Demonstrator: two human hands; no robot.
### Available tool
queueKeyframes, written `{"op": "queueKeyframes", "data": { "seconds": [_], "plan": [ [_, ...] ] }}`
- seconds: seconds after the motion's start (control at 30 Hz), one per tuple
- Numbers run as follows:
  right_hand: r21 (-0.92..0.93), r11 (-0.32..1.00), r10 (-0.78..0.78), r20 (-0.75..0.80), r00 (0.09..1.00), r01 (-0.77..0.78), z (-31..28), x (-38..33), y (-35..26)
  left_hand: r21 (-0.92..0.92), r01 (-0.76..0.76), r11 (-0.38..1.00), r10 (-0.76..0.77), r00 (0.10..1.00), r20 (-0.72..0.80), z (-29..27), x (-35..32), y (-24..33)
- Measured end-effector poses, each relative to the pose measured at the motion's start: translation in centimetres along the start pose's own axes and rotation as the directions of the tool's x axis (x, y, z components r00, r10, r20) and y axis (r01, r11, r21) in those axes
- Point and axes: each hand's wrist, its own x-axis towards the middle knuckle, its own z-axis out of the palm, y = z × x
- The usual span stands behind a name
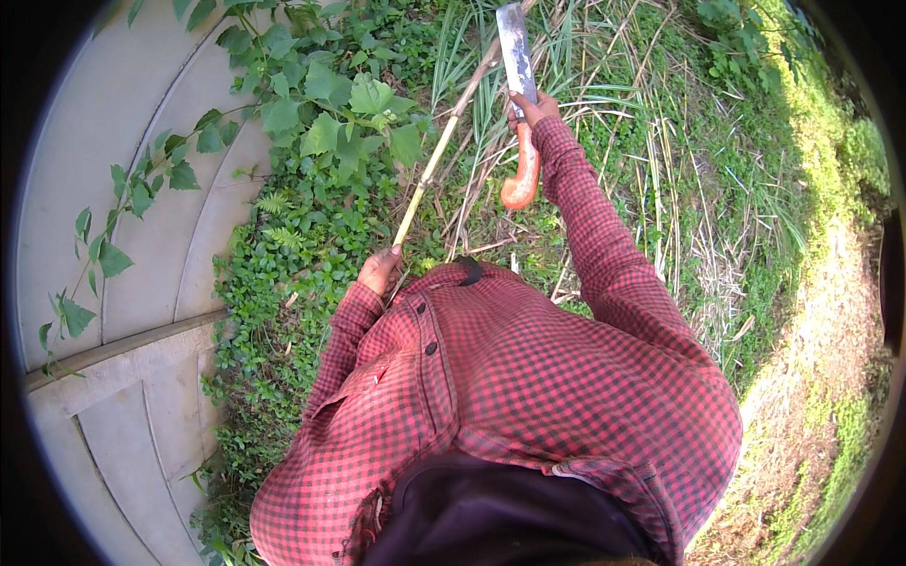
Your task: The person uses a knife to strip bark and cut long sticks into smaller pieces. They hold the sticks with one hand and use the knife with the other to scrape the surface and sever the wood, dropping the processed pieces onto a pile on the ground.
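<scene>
My left hand (380,272) is closed round the lower end of a long, thin yellowish stalk (436,160), close to my waist. From there the stalk slants up and away, turning brown towards its far end. My right hand (534,109), arm stretched forward, grips a machete (516,58) at the base of its blade, just above the handle. The wide grey blade has dark stains and points away from me, its tip beside the stalk's far part. Its curved orange handle (524,170) hangs free below my fingers.
A pale panelled wall (142,236) curves along the left, with a leafy vine (326,123) across it. Low green plants (293,330) grow at its foot. Long grass and dry stalks (661,141) lie ahead and right; beyond is a sunlit strip of ground (812,321).
</scene>
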Motion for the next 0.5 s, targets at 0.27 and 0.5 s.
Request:
{"op": "queueKeyframes", "data": {
  "seconds": [0.27, 0.5],
  "plan": [
    [-0.203, 0.975, 0.116, 0.132, 0.984, -0.088, -1.2, 2.8, -0.1, 0.000, 0.007, 1.000, -0.007, 0.992, -0.128, 0.0, 0.3, -1.3],
    [-0.153, 0.984, 0.115, 0.134, 0.984, -0.094, -4.0, 0.3, -1.0, -0.010, -0.118, 0.993, 0.116, 0.986, -0.120, -1.1, 0.7, -3.4]
  ]
}}
